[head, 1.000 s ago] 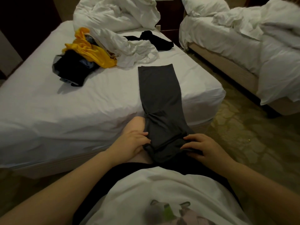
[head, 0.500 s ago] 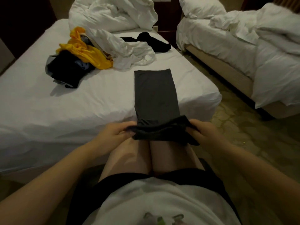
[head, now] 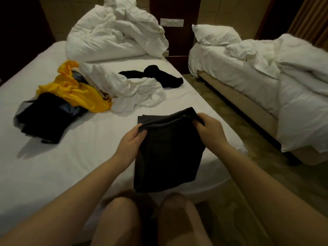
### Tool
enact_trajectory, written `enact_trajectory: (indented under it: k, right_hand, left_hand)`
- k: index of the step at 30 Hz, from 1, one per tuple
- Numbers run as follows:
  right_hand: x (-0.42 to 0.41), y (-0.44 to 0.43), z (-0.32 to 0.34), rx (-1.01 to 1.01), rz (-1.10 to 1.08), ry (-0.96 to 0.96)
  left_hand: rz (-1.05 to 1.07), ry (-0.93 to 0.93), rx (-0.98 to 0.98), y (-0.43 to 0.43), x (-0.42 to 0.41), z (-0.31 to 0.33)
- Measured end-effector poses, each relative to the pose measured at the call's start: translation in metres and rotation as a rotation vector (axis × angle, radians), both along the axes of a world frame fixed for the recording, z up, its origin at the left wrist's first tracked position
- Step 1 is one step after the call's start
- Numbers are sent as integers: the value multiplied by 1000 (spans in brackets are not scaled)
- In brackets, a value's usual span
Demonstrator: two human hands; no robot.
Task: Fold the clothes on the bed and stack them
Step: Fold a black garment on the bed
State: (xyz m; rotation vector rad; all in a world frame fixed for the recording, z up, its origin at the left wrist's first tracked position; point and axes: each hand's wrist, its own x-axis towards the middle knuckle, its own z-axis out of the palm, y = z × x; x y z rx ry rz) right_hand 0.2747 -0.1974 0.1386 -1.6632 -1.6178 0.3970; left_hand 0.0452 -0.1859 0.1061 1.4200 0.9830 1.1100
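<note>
2 pinches on dark garment (head: 168,157): left hand (head: 131,142), right hand (head: 211,133).

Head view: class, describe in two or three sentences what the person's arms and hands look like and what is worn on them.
The left forearm and right forearm are bare; no sleeves show. The left hand and right hand wear no gloves, and no watch, bracelet or ring is visible. The dim light hides finer detail such as the nails.
</note>
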Motion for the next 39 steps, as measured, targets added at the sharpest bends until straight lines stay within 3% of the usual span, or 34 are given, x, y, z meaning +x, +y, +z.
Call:
enact_trajectory:
  k: [6,12,16,20,24,28,31,39]
  right_hand:
    - [11,140,-39,-79,-12,85]
    - [3,211,-101,-151,-7,291]
    - [9,226,-114,-116,-51,397]
    - [18,228,-134,-347,-177,513]
    - [27,209,-135,-432,-151,673]
    - [23,199,-132,-406,-92,507]
    - [19,210,-127,-346,-234,641]
    - [25,232,-132,-567,-385,487]
  left_hand:
    - [-78,-482,-617,137,22,-25]
    - [-227,-852,-882,197,16,-97]
    - [-252,-884,-777,205,16,-119]
    - [34,-749,-824,196,27,-110]
    - [-6,-668,-812,171,20,-106]
    - [-51,-625,-901,161,24,-106]
    - [38,-594,-935,171,30,-101]
    - [0,-538,-898,142,26,-99]
